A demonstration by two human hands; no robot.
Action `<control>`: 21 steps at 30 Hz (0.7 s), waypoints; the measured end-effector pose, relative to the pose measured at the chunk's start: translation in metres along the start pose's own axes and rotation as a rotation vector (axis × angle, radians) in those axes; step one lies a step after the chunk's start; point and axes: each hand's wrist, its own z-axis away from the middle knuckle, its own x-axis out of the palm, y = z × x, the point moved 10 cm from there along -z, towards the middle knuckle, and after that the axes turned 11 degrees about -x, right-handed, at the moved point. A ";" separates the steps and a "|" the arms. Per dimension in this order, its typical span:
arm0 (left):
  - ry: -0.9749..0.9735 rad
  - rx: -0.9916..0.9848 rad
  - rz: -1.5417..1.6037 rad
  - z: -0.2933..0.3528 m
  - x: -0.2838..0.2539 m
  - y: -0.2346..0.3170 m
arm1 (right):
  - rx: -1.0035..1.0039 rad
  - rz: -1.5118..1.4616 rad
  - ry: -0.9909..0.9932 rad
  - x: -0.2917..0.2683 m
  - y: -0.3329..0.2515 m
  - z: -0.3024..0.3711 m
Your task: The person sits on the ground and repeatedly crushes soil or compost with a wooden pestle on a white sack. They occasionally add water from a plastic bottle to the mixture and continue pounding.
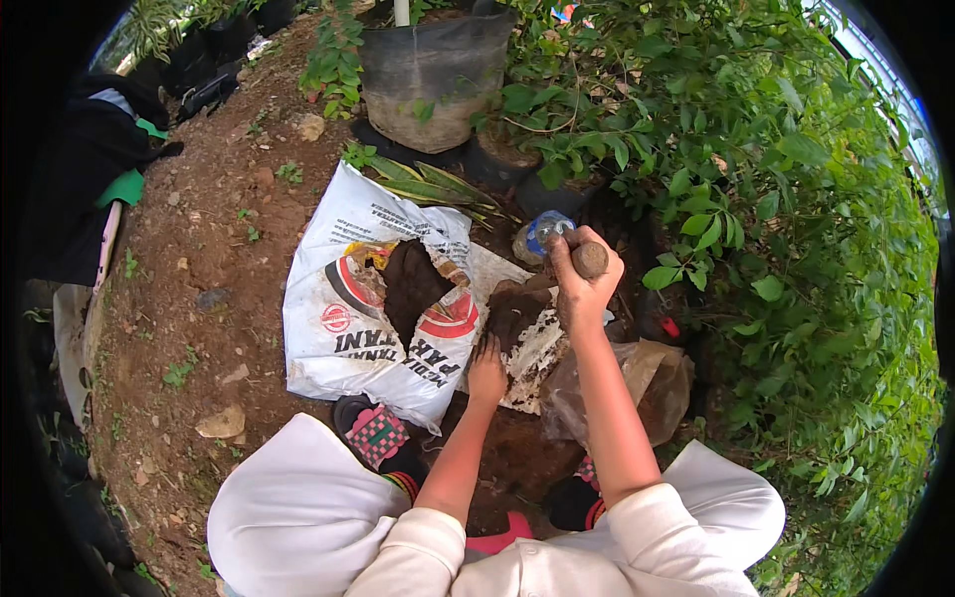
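White sack (323,363) lies torn side up on the ground (199,328), probably keeping its dark soil (410,289) reachable. Left hand (486,378): fingers loosely spread against soil on a torn sheet (534,363), likely steadying. Right hand (585,298): clenched round a brown, round-ended handle (590,261), near upright, presumably for firm control.

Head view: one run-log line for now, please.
Left hand: at dark soil | Right hand: gripping brown round-ended handle | Nearby: torn white sack, crumpled clear plastic bag
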 end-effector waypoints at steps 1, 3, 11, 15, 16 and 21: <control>0.015 -0.009 0.005 0.000 -0.001 -0.006 | 0.010 -0.024 0.016 0.003 -0.008 -0.002; 0.040 -0.024 0.017 0.000 -0.003 -0.013 | -0.063 -0.077 0.096 0.006 -0.022 -0.007; 0.000 -0.020 -0.007 -0.011 -0.006 0.005 | -0.085 0.127 0.034 0.011 0.097 0.016; -0.088 -0.057 -0.062 0.000 0.008 -0.003 | 0.042 -0.062 0.205 -0.013 0.084 -0.021; -0.075 -0.052 -0.072 0.001 0.008 -0.006 | -0.016 -0.070 0.254 -0.020 0.061 -0.030; -0.028 -0.025 -0.080 0.002 0.005 -0.014 | -0.116 -0.131 0.290 -0.022 0.001 -0.013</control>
